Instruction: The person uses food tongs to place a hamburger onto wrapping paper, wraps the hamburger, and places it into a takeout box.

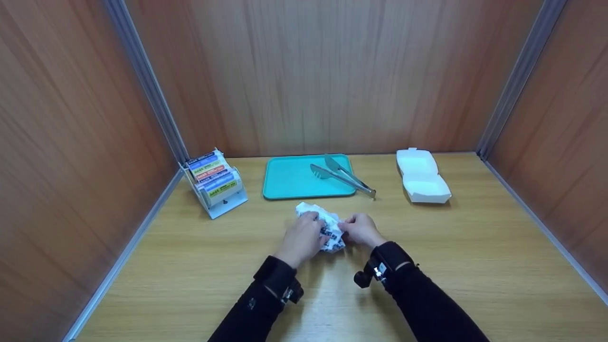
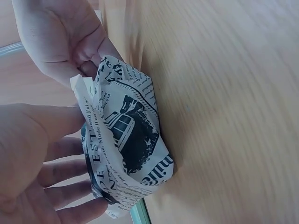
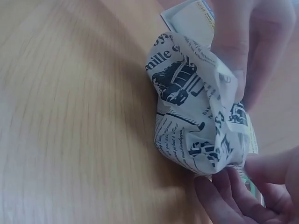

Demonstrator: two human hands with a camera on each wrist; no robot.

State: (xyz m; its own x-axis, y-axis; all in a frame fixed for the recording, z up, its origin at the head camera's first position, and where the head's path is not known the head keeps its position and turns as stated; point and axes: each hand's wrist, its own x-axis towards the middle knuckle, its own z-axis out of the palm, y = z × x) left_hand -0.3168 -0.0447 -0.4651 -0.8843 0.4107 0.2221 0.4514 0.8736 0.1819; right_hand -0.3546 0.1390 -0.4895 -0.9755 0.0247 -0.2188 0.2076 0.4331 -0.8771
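Note:
A bundle of white paper with black newsprint-style print (image 1: 334,231) sits on the wooden table, its contents hidden. In the left wrist view the creased wrapping paper (image 2: 133,130) shows a folded upper edge. My left hand (image 1: 302,236) holds the bundle from its left side, thumb on the near face and fingers (image 2: 70,172) behind. At the opposite end, my right hand (image 1: 362,229) pinches the paper. The right wrist view shows my right fingers (image 3: 224,200) against the lower end of the bundle (image 3: 191,102), with the left thumb pressing its upper part.
Behind the bundle lies a turquoise tray (image 1: 289,178), with metal tongs (image 1: 343,178) resting across its right side. A white hinged box (image 1: 424,178) stands open at the right. To the left is a holder with printed packets (image 1: 213,178). Wood-grain panels enclose the table (image 1: 190,275).

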